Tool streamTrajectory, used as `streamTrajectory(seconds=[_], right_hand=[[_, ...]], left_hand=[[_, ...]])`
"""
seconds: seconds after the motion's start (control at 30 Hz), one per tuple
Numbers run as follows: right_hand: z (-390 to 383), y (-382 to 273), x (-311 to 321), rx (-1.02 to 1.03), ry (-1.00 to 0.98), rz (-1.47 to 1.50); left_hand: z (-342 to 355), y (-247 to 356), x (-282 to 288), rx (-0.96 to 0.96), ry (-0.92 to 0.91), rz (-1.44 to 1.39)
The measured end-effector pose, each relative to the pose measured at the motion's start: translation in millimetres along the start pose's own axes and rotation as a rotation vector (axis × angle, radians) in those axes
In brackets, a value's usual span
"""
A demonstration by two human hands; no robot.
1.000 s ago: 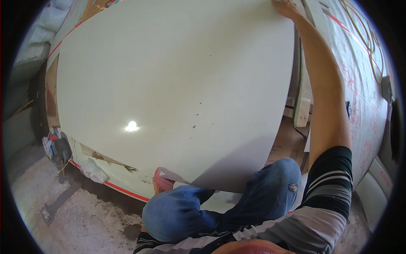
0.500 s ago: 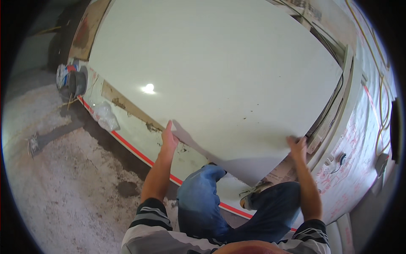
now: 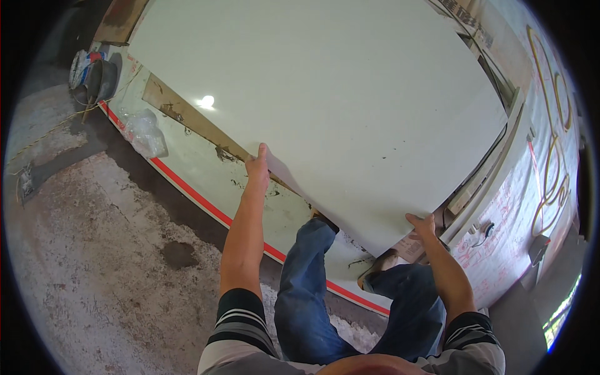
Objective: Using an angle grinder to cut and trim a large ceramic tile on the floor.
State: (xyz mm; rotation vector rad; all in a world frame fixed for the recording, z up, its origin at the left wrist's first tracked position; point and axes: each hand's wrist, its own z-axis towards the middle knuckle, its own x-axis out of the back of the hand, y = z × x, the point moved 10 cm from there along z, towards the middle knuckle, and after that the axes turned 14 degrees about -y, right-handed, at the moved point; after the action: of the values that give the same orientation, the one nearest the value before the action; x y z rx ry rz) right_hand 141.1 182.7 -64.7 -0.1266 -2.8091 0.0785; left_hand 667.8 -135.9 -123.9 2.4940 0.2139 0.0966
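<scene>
A large, smooth white panel [image 3: 325, 94] lies slanting across the view, with one corner pointing toward my legs. My left hand [image 3: 257, 167] grips its left edge, thumb on top and the other fingers hidden beneath. My right hand [image 3: 423, 226] holds its right edge close to the near corner, thumb over the face; its other fingertips are hidden. Under the left edge a brown strip [image 3: 194, 119] with dark smears sticks out. Flattened brown cardboard [image 3: 412, 249] shows beneath the near corner, beside my right shoe [image 3: 374, 275].
A red-edged pale surface [image 3: 200, 192] borders the rough, stained floor [image 3: 119, 250]. Clear crumpled plastic [image 3: 145, 132] and buckets [image 3: 100, 81] are at the left. Long pale strips [image 3: 487, 178] run along the right, near printed sheeting [image 3: 500, 212] and a looped yellow cable [image 3: 550, 169].
My right hand has shifted along the panel's edge toward the near corner. My left hand keeps its hold on the left edge. The whole view has tilted and moved slightly.
</scene>
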Motion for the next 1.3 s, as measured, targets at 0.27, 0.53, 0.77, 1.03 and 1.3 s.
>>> streamTrajectory(seconds=[0.27,0.53,0.77,1.03,1.3], right_hand=[[-11.4,43.2,11.0,0.004,0.013,-0.136],[-49.3,60.2,20.9,0.136,-0.009,-0.079],[-126.2,76.0,33.7,0.177,0.094,-0.063],[-268.4,56.0,111.3,0.093,0.15,-0.11],[-352.4,-55.8,297.4,0.014,0.202,-0.436]], left_hand=[[-65.1,-38.3,8.7,0.025,0.022,-0.191],[-126.4,-10.8,32.7,0.101,0.076,-0.025],[-208.0,61.9,16.4,0.035,0.075,-0.088],[-343.3,202.7,-74.7,0.049,-0.128,-0.217],[-472.5,387.0,-261.8,-0.157,-0.71,-0.266]])
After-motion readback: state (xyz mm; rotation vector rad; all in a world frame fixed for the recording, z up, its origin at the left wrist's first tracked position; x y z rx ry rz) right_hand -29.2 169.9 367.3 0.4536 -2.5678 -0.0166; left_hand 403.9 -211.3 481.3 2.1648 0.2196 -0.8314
